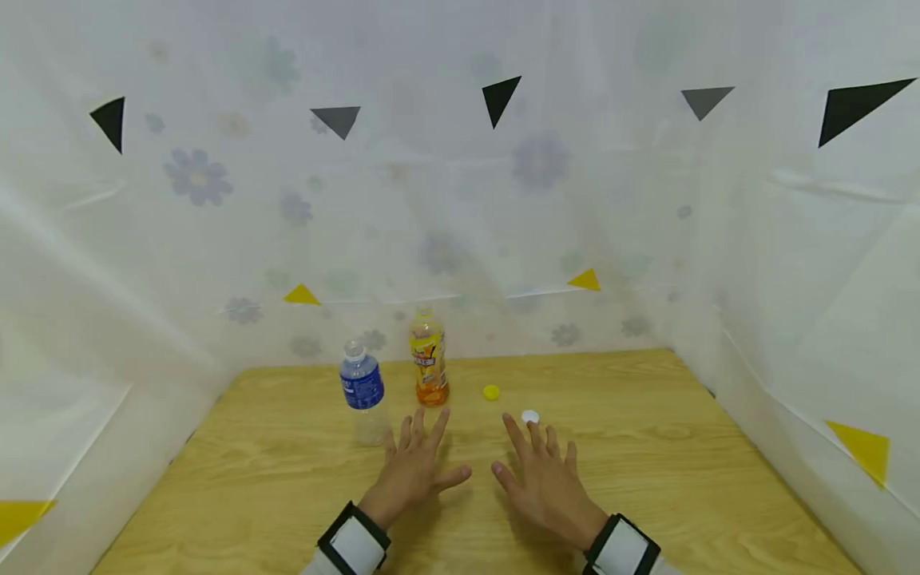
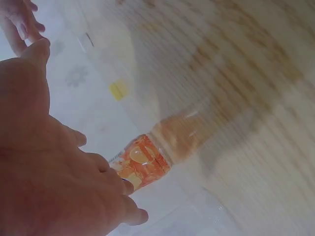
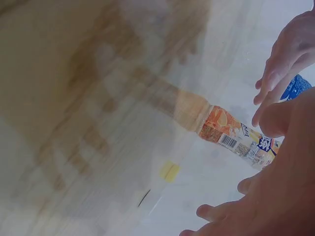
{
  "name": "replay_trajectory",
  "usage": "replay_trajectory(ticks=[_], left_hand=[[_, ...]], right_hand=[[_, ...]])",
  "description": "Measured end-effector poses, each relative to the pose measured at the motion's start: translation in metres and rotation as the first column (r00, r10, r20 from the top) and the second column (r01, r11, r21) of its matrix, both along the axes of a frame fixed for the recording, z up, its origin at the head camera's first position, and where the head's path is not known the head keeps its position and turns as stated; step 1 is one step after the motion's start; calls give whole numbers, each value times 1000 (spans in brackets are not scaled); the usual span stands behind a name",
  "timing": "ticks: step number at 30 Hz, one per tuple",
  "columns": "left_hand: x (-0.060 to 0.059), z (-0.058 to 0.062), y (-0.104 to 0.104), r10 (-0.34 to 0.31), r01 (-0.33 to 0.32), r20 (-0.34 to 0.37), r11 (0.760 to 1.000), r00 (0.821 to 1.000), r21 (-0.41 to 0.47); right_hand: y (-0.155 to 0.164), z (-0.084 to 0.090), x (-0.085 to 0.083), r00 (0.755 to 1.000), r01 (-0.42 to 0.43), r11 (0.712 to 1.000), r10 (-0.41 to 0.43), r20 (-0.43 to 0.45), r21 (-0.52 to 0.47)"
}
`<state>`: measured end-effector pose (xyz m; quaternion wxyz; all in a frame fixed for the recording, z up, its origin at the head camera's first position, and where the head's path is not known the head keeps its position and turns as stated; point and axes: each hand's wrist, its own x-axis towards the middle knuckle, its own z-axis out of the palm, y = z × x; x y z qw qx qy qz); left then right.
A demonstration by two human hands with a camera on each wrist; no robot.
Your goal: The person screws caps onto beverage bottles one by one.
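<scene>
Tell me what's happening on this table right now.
A person's left hand and right hand lie spread and open over the wooden table, holding nothing. Beyond them stand a blue-labelled water bottle and an orange drink bottle, both uncapped. A yellow cap and a white cap lie loose nearby.

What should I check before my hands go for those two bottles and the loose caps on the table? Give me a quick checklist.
1. Left hand free: ok, fingers spread, holding nothing.
2. Right hand free: ok, flat over the table, nothing gripped.
3. Bottles upright: ok, the blue-label bottle and the orange drink bottle both stand ahead of the left hand.
4. Bottles uncapped: the blue-label one looks open; the orange one, cannot tell.
5. Caps within sight: ok, the white cap lies at the right fingertips, the yellow cap farther back.
6. Clear wrist views: not ok, both are motion-blurred.
</scene>
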<state>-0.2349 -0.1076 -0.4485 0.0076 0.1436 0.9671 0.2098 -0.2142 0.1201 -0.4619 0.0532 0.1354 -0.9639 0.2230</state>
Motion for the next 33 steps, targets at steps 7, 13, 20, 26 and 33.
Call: replay_trajectory(ticks=[7,13,20,26,33], left_hand=[[-10,3,5,4,-5,33,1000,999,11],[-18,0,9,-29,27,-63,999,998,-23],[-21,1,11,-87,68,-219,993,972,-96],[-34,31,2,-26,48,-393,998,919,45],[-60,96,-33,305,-46,-613,915,729,400]], right_hand=[[2,-1,-9,989,22,997,-10,-147,78],[4,-6,-13,976,33,995,-12,-215,92],[5,-10,-16,972,21,996,-1,-236,83],[5,-5,-19,979,14,997,2,-205,74],[4,3,-22,970,0,997,17,-244,71]])
